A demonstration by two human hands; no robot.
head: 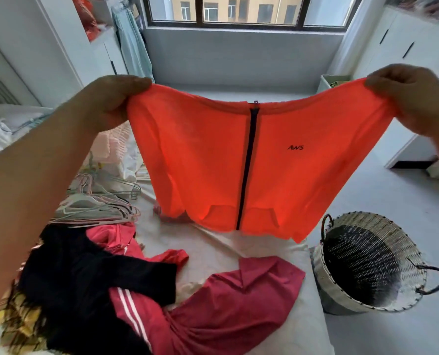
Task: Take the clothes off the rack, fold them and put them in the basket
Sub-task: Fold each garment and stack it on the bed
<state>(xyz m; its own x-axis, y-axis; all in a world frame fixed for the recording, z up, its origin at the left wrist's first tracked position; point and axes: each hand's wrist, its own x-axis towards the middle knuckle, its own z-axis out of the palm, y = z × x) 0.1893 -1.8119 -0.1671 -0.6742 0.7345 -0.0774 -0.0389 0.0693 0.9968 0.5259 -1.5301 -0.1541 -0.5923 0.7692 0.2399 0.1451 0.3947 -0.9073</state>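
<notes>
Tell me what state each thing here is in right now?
Orange jacket: zipped shut, held up spread out, unfolded.
Left hand: gripping one top corner of the jacket.
Right hand: gripping the other top corner.
Basket: on the floor, tilted, looks empty.
Red garment: lying crumpled on the bed, unfolded.
Black garment: crumpled, unfolded.
Hangers: bare, piled on the bed.

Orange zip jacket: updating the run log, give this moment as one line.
left hand: grip on orange zip jacket | right hand: same, spread, above bed | wicker basket: empty
</notes>
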